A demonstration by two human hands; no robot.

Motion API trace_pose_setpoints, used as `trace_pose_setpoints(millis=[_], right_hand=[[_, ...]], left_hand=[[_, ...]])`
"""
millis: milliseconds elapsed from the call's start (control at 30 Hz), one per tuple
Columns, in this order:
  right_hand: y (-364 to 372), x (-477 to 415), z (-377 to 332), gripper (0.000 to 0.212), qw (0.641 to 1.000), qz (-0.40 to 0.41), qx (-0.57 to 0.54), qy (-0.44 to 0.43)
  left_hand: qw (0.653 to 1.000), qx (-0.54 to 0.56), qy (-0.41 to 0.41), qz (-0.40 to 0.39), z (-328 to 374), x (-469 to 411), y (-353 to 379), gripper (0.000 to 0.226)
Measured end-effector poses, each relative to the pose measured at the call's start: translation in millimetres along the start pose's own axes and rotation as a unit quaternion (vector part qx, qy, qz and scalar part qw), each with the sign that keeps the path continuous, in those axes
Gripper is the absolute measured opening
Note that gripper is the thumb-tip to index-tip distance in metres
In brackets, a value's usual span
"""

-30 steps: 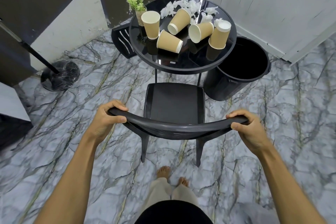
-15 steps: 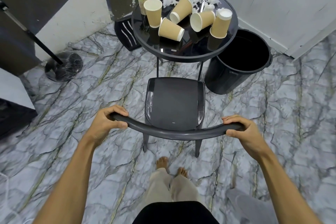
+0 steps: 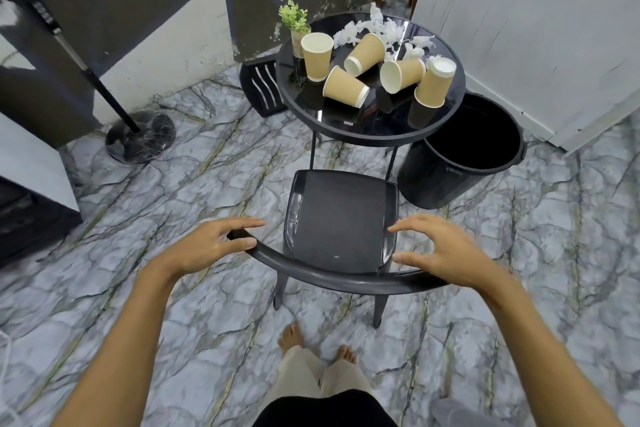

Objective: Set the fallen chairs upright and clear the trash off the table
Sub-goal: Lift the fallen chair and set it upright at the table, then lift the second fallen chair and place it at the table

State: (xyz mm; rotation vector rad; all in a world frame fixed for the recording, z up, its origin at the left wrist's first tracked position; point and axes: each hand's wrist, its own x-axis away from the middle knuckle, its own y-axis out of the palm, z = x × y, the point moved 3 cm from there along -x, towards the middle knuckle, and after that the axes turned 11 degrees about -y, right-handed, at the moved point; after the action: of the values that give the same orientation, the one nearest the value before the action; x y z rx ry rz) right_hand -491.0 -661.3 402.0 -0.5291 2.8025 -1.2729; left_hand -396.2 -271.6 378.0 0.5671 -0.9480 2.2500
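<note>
A black chair (image 3: 341,218) stands upright in front of me, facing the round black glass table (image 3: 367,130). My left hand (image 3: 207,246) hovers with spread fingers over the left end of the chair's curved backrest, the thumb near the rail. My right hand (image 3: 440,253) is open above the right end, fingers straight and lifted off it. On the table lie several tan paper cups (image 3: 345,87), some upright and some tipped, with crumpled white tissues (image 3: 381,28) behind them. A second black chair (image 3: 261,88) lies fallen behind the table at the left.
An open black trash bin (image 3: 460,156) stands right of the table. A small potted plant (image 3: 296,28) sits at the table's far left edge. A floor stand with a round base (image 3: 140,137) is at the left. White walls close the right side.
Both hands have let go of the chair's backrest and opened above it. The chair now stands still on its legs, and my view has shifted back and to the left.
</note>
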Motion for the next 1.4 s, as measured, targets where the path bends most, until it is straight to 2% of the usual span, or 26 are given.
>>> trace_pose_setpoints(millis=[200,333,500,700,1100,1400], right_hand=[[41,-86,-40,0.053,0.994,-0.074,0.083,-0.024],[71,-140,-70,0.057,0.983,-0.118,0.135,-0.047],[119,-211,-111,0.058,0.973,-0.140,0.170,-0.064],[181,-291,-148,0.060,0.965,-0.155,0.208,-0.038],[242,-406,-159,0.059,0.956,-0.210,0.197,0.050],[244,-506,-123,0.057,0.948,-0.251,0.167,0.101]], left_hand=[[0.997,-0.033,-0.033,0.053,-18,3,-27,0.053],[0.992,-0.068,-0.058,0.086,-47,6,-56,0.053],[0.984,-0.087,-0.107,0.112,-101,10,-99,0.060],[0.967,-0.145,-0.165,0.130,-160,3,-142,0.062],[0.935,-0.212,-0.257,0.119,-233,-53,-211,0.060],[0.923,-0.244,-0.294,0.043,-245,-146,-283,0.061]])
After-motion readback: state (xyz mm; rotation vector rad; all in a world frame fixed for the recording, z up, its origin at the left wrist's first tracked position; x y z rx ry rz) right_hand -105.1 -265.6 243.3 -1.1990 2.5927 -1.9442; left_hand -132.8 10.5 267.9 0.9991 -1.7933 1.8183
